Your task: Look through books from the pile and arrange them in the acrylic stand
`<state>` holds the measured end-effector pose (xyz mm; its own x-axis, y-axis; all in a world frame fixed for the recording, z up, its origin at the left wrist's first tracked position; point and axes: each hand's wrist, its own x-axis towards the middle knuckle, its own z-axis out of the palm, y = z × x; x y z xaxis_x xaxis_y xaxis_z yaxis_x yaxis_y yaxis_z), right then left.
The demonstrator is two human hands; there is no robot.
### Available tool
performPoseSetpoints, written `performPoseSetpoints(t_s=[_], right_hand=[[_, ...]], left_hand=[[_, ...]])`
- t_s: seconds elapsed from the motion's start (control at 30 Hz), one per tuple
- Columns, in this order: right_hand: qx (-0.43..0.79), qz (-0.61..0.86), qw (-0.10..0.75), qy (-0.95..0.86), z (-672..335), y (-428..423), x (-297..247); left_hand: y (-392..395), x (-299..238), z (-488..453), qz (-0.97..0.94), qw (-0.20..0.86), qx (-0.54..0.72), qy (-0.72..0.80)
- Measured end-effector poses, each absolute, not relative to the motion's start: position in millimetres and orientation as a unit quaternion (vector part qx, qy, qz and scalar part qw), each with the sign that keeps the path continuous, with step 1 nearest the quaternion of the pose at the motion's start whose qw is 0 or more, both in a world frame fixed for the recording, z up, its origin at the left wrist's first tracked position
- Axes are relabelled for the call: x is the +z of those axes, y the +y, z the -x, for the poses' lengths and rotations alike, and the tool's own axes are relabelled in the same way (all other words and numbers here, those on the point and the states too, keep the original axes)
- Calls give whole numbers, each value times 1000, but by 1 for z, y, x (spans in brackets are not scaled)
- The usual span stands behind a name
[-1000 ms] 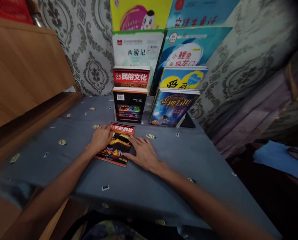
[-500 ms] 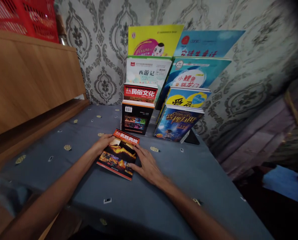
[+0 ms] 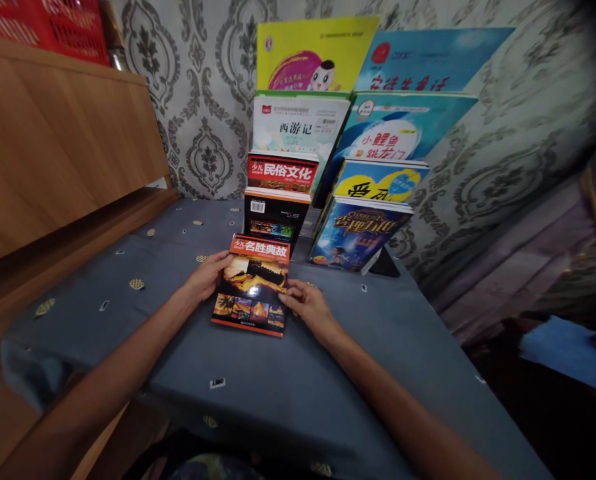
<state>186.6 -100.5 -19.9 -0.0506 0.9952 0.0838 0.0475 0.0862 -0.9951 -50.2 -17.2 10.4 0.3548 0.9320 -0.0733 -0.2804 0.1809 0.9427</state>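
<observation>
A book (image 3: 253,280) with a red title band and a golden picture on its cover is tilted up in front of the book stand, face toward me. My left hand (image 3: 209,275) grips its left edge, and my right hand (image 3: 308,303) pinches its right edge between thumb and fingers. Just behind its top edge stands a black book (image 3: 273,208) with a barcode, partly covered by it. A blue book (image 3: 358,233) stands upright to the right, at the front of the other row.
Behind stand a red-banded book (image 3: 283,172), a white book (image 3: 298,123), a yellow book (image 3: 313,47) and several blue ones. A wooden cabinet (image 3: 68,127) with a red basket (image 3: 73,30) is at left. A grey-blue cloth (image 3: 178,373) covers the table; patterned wallpaper rises behind.
The book has come up from the tabletop and turned more upright, with both hands moving along with it. My right hand has shifted from lying over its cover to gripping its right edge.
</observation>
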Motion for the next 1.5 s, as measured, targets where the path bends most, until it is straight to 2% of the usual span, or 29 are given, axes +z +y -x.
performPoseSetpoints(t_s=[0.23,0.6,0.87,1.13,1.33,1.5], right_hand=[[478,458,501,-558,-187,-104,-15],[436,459,501,-590,-190,-106,-11],[349,462,508,-638,-197,-99,-4],[193,493,525,-667,-198,-103,8],[136,485,518,-692,-193,-114,0],[125,478,511,-703,-195,-112,2]], left_hand=[[-21,14,52,-494,671,441,332],[-29,25,56,-621,626,366,298],[-21,32,50,-668,556,394,300],[-24,40,41,-687,515,448,247],[-29,16,41,-700,487,458,253],[-27,16,40,-714,475,445,259]])
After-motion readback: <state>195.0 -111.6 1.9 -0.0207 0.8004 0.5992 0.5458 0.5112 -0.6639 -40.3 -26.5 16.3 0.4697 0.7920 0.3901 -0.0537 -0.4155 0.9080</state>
